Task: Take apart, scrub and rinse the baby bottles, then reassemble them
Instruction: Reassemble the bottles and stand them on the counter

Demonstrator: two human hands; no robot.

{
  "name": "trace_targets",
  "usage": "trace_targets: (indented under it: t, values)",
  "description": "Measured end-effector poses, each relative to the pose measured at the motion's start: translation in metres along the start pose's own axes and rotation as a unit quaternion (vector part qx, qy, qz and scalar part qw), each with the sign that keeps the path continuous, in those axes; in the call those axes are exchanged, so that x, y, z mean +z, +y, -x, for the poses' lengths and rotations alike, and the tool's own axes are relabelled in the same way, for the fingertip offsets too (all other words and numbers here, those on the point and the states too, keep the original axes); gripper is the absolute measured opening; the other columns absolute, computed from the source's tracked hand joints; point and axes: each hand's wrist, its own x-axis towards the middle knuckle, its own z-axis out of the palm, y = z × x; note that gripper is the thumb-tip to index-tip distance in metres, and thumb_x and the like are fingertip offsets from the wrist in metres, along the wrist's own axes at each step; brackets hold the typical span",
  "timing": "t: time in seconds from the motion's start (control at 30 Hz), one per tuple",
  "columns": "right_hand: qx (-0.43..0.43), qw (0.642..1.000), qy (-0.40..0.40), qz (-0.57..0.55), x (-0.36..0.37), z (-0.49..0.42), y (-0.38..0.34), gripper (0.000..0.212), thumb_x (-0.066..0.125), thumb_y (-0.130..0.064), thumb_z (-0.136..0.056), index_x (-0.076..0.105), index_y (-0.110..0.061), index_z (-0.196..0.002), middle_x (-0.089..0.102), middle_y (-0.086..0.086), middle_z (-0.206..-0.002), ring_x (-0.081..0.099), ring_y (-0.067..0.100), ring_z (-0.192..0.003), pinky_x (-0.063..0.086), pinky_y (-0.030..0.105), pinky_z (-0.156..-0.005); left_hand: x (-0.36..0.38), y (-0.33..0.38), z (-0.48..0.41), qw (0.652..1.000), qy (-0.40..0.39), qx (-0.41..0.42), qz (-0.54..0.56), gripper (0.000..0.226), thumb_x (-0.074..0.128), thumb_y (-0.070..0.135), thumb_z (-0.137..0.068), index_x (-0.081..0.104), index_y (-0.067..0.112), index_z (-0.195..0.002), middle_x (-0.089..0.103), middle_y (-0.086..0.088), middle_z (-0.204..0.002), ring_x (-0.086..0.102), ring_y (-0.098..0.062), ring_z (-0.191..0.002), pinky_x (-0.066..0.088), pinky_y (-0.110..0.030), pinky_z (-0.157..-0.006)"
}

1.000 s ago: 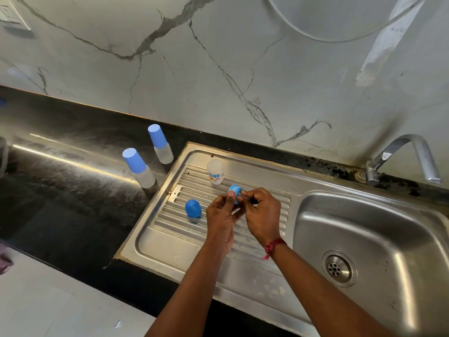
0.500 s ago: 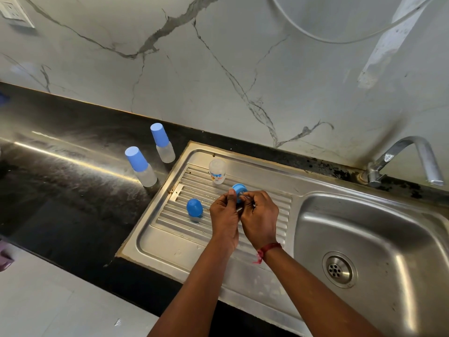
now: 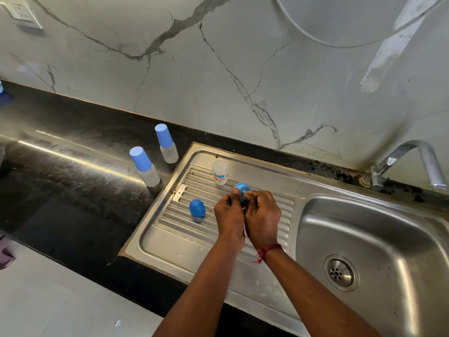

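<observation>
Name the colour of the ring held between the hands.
The ring is light blue; head view.

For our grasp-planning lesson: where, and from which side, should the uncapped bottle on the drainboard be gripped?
Probably round the clear wall of the bottle at mid-height, from the near left. It stands upright on the drainboard, mouth open, so a top grip would put fingers inside. The left hand and right hand, holding the blue ring, crowd its near right.
</observation>
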Motion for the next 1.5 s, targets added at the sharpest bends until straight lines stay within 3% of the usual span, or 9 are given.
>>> trace_targets:
  t: [0.27, 0.37, 0.47, 0.6, 0.73, 0.93, 1.13, 1.33, 1.5]
  values:
    - [-0.081, 0.994, -0.045, 0.059, -0.006, 0.004, 0.011, 0.039, 0.044, -0.029, -0.094, 0.069, 0.000, -0.091, 0.067, 0.014, -0.086, 0.065, 0.020, -0.068, 0.056, 0.022, -0.064, 0.000, -0.012, -0.002, 0.995, 0.036, 0.014, -0.089, 0.014, 0.059, 0.031, -0.097, 0.068, 0.026, -0.087, 0.073, -0.003, -0.085, 0.072, -0.021, -0.088, 0.060, -0.034, -0.084]
    - [-0.082, 0.994, -0.027, 0.067, -0.009, 0.001, 0.018, 0.031, 0.050, -0.024, -0.093, 0.070, 0.000, -0.092, 0.068, 0.013, -0.086, 0.065, 0.017, -0.070, 0.053, 0.016, -0.069, -0.002, -0.012, -0.001, 0.992, 0.007, 0.051, -0.116, 0.013, 0.058, 0.033, -0.096, 0.067, 0.026, -0.090, 0.074, -0.002, -0.089, 0.072, -0.018, -0.089, 0.060, -0.032, -0.083]
    - [0.011, 1.000, -0.017, -0.005, -0.010, -0.010, 0.018, 0.008, 0.066, -0.007, -0.091, 0.073, -0.005, -0.095, 0.072, 0.007, -0.088, 0.064, 0.009, -0.074, 0.047, 0.003, -0.075, -0.009, -0.005, -0.003, 0.989, -0.045, 0.101, -0.102, 0.017, 0.063, 0.040, -0.090, 0.069, 0.024, -0.090, 0.075, -0.003, -0.088, 0.073, -0.022, -0.091, 0.061, -0.035, -0.080]
    - [0.283, 0.939, -0.069, -0.185, -0.013, -0.024, 0.011, 0.004, 0.069, -0.019, -0.092, 0.073, -0.018, -0.092, 0.074, 0.001, -0.087, 0.072, 0.016, -0.081, 0.062, 0.032, -0.074, -0.018, -0.003, -0.010, 0.964, -0.097, 0.165, -0.185, 0.021, 0.070, 0.034, -0.088, 0.066, 0.031, -0.108, 0.073, 0.002, -0.105, 0.069, -0.017, -0.102, 0.058, -0.036, -0.089]
    - [0.323, 0.922, -0.114, -0.181, -0.018, -0.028, 0.009, 0.020, 0.066, -0.031, -0.093, 0.073, -0.012, -0.093, 0.074, 0.006, -0.082, 0.073, 0.019, -0.077, 0.062, 0.029, -0.069, -0.023, -0.002, -0.016, 0.945, -0.058, 0.193, -0.256, 0.025, 0.074, 0.018, -0.088, 0.066, 0.023, -0.110, 0.070, 0.003, -0.109, 0.065, -0.014, -0.105, 0.055, -0.037, -0.096]
    - [0.281, 0.935, -0.135, -0.171, -0.019, -0.022, 0.011, 0.022, 0.069, -0.031, -0.091, 0.070, -0.014, -0.106, 0.073, 0.001, -0.092, 0.073, 0.016, -0.084, 0.061, 0.027, -0.070, -0.023, -0.003, -0.014, 0.953, -0.050, 0.184, -0.237, 0.014, 0.071, 0.022, -0.089, 0.064, 0.029, -0.099, 0.070, 0.006, -0.098, 0.066, -0.014, -0.100, 0.056, -0.038, -0.094]
    - [0.121, 0.985, -0.100, -0.077, -0.017, -0.016, 0.012, 0.033, 0.078, -0.025, -0.083, 0.071, -0.013, -0.113, 0.067, -0.002, -0.106, 0.065, 0.008, -0.090, 0.051, 0.009, -0.077, -0.022, 0.002, -0.010, 0.983, -0.077, 0.133, -0.101, 0.019, 0.069, 0.033, -0.082, 0.068, 0.030, -0.101, 0.073, -0.004, -0.104, 0.069, -0.026, -0.105, 0.057, -0.039, -0.092]
    - [0.024, 0.998, -0.058, -0.014, -0.013, -0.017, 0.017, 0.024, 0.078, -0.008, -0.082, 0.075, -0.008, -0.105, 0.064, 0.001, -0.100, 0.065, 0.017, -0.088, 0.058, 0.025, -0.076, -0.022, 0.001, -0.010, 0.989, -0.107, 0.088, -0.043, 0.027, 0.065, 0.032, -0.080, 0.069, 0.021, -0.105, 0.074, -0.008, -0.101, 0.070, -0.024, -0.101, 0.058, -0.039, -0.090]
    - [-0.027, 0.998, -0.036, 0.040, -0.013, -0.017, 0.017, 0.014, 0.075, 0.002, -0.081, 0.076, -0.005, -0.093, 0.071, 0.008, -0.090, 0.063, 0.011, -0.080, 0.045, 0.002, -0.075, -0.022, 0.000, -0.010, 0.988, -0.104, 0.091, -0.073, 0.014, 0.064, 0.026, -0.089, 0.067, 0.023, -0.102, 0.074, 0.000, -0.095, 0.071, -0.022, -0.098, 0.059, -0.035, -0.086]
